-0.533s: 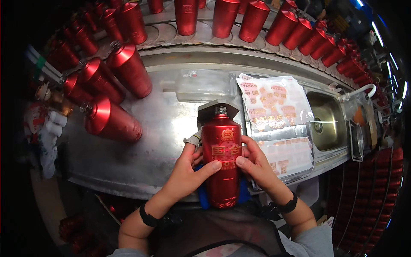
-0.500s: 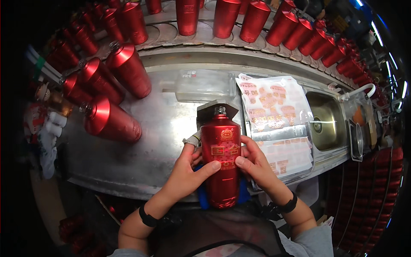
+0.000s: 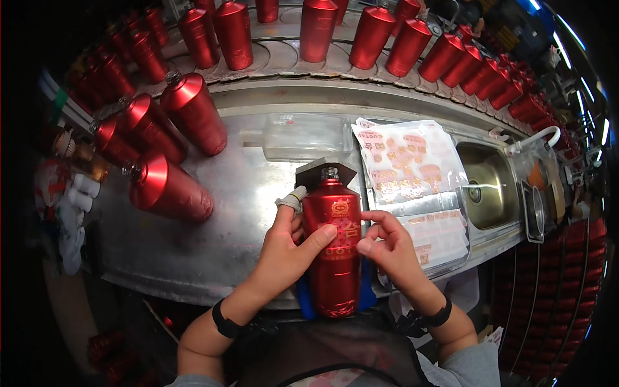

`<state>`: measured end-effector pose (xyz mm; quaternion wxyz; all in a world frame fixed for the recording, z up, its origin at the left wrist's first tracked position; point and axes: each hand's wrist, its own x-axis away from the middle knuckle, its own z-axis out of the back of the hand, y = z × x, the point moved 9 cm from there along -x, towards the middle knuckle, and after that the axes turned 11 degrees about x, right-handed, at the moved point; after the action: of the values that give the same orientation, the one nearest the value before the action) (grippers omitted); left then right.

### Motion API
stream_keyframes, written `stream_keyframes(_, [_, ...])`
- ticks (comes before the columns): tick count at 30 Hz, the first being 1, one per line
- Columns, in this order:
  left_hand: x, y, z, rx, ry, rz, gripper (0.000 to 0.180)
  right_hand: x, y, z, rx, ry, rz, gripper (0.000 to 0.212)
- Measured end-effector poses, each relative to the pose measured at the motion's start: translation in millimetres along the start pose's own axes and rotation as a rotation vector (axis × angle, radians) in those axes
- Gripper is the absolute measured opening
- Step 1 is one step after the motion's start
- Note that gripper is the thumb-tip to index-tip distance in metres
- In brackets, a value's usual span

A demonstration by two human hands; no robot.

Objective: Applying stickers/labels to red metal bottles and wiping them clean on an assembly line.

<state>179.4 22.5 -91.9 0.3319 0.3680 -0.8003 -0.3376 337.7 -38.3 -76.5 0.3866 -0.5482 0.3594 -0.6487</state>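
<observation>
Red bottle (image 3: 334, 280) stands between fingers (image 3: 387, 224); left thumb (image 3: 320, 238) overlaps.

Red bottle (image 3: 335, 264) with gold print between the fingers (image 3: 389, 222)

I see a gold emblem (image 3: 340, 208) and characters (image 3: 351, 230) near the left thumb (image 3: 319, 239), a greyish-white wrap (image 3: 291, 200) on the left index finger (image 3: 284, 220), and white sheets (image 3: 409, 158) patterned red and gold beyond the right-hand fingers.

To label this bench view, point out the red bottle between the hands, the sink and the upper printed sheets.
Red bottle (image 3: 337, 267), head view: front of its body.
Sink (image 3: 495, 177), head view: bare basin interior.
Upper printed sheets (image 3: 407, 158), head view: middle of the top sheet.
</observation>
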Motion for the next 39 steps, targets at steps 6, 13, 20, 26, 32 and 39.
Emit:
stream_keyframes(6, [-1.9,2.7,-4.8,0.026,0.022,-0.048,0.079,-1.9,3.3,-3.6,0.048,0.060,0.158,0.056])
stream_keyframes(13, [-2.8,5.1,-5.1,0.033,0.043,-0.058,0.079,-21.8,-0.6,1.8,-0.078,-0.011,0.011,0.043])
stream_keyframes(20, [-3.4,5.3,-7.6,-0.016,0.064,-0.075,0.081,-17.8,-4.4,-7.9,-0.145,0.016,0.054,0.039])
stream_keyframes(26, [6.5,-2.4,0.9,0.034,0.019,-0.022,0.086,-36.9,23.2,35.7,-0.314,0.074,-0.025,0.031])
stream_keyframes(32, [27.9,-13.0,1.5,-0.091,-0.048,-0.012,0.083,-16.7,-21.8,52.9,-0.281,0.214,0.188,0.033])
stream_keyframes(39, [26.2,-10.6,-2.5,-0.078,-0.048,-0.026,0.081,26.3,-116.4,-23.5,0.660,0.049,0.893,0.032])
